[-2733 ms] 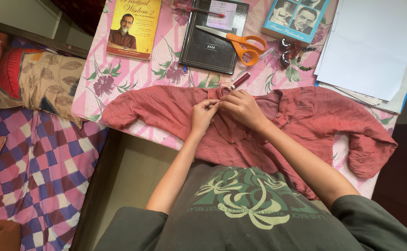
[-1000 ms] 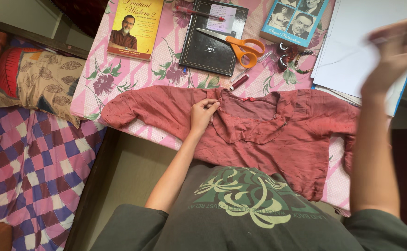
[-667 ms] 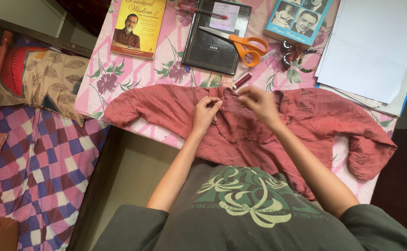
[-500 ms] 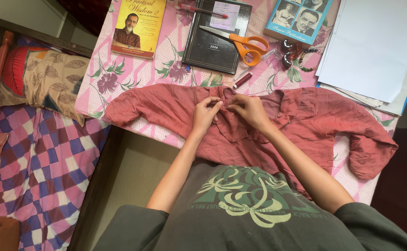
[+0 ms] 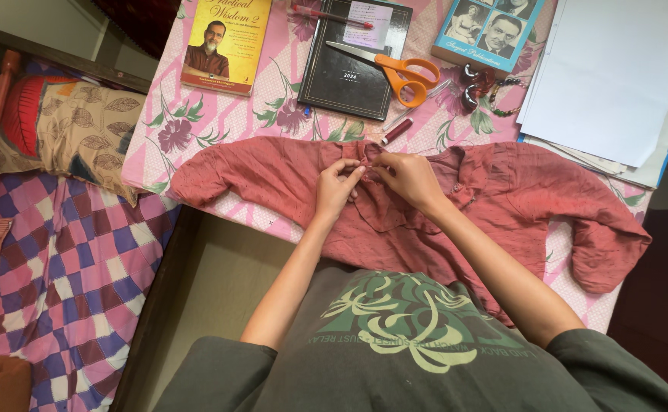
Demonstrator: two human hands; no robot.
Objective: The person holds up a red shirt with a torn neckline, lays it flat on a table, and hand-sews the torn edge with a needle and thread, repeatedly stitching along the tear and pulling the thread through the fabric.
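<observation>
A faded red long-sleeved shirt (image 5: pixel 502 191) lies spread across a table with a pink floral cloth (image 5: pixel 197 122). My left hand (image 5: pixel 338 187) pinches the fabric near the shirt's neckline. My right hand (image 5: pixel 406 177) meets it there, fingers closed on the same spot of cloth. Whether it holds a needle is too small to tell. A small dark red spool or tube (image 5: pixel 396 131) rests just beyond my hands.
Orange-handled scissors (image 5: pixel 399 70) lie on a black diary (image 5: pixel 345 72). A yellow book (image 5: pixel 226 42), a blue book (image 5: pixel 490 30), white papers (image 5: pixel 608 76) and beads (image 5: pixel 486 88) fill the far side. A checked bedspread (image 5: pixel 59 275) and cushion (image 5: pixel 67 133) sit left.
My right hand was raised far out to the right a second ago; it has come back down to the neckline beside my left hand. The left hand stayed on the cloth.
</observation>
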